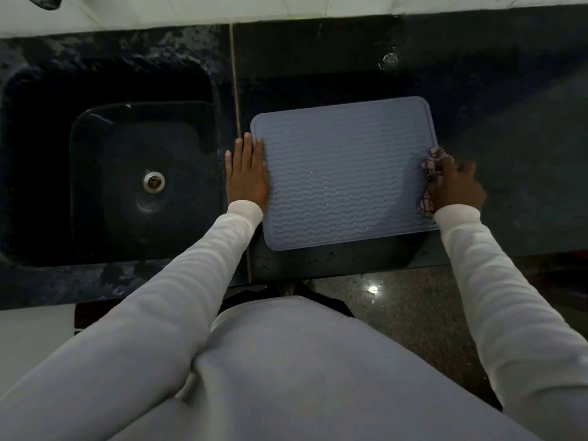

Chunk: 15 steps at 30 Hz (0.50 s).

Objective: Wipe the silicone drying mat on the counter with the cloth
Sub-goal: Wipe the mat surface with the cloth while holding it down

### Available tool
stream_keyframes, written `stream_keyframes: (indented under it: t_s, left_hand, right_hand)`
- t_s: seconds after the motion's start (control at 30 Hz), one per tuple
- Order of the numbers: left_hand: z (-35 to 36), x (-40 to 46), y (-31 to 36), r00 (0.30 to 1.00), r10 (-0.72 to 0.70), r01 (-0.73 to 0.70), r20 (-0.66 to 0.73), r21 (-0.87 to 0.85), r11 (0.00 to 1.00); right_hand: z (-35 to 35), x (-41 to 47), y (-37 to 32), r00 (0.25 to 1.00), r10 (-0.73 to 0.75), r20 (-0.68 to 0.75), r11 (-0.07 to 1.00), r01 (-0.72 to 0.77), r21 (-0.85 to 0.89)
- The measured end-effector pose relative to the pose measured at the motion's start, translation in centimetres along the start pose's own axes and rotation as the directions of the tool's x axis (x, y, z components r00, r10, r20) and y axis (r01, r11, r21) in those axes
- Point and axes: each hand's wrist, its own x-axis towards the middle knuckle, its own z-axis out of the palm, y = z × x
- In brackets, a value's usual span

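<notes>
A grey-blue silicone drying mat with wavy ridges lies flat on the dark counter, just right of the sink. My left hand rests flat, fingers together, on the mat's left edge. My right hand sits at the mat's right edge, closed around a crumpled patterned cloth. The cloth touches the mat's right border, and part of it hangs out below my palm.
A deep black sink with a metal drain fills the left side. A pale seam runs between sink and mat. The counter's front edge lies just below the mat, with speckled floor beyond. White tiles back the counter.
</notes>
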Motion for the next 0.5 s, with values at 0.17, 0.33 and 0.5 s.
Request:
stream_keyframes:
  t_s: [0.17,0.33,0.5]
  left_hand:
    - [-0.3,-0.1,-0.1,1.0,-0.01,0.01,0.006,-0.002,1.0]
    - [-0.4,-0.2,0.2,1.0,-0.012,0.012,0.021,-0.008,1.0]
    - [-0.3,-0.1,0.2,1.0,-0.014,0.013,0.016,0.026,1.0]
  right_hand:
    - [-1.9,-0.5,-2.9,1.0,-0.008,0.022,1.0,0.009,-0.02]
    - [-3.5,-5.5,-11.3,0.948,-0.318,0.005,0.945,0.317,0.08]
    - [2.0,-12.3,-20.1,0.819,-0.563,0.111,0.822,0.541,0.179]
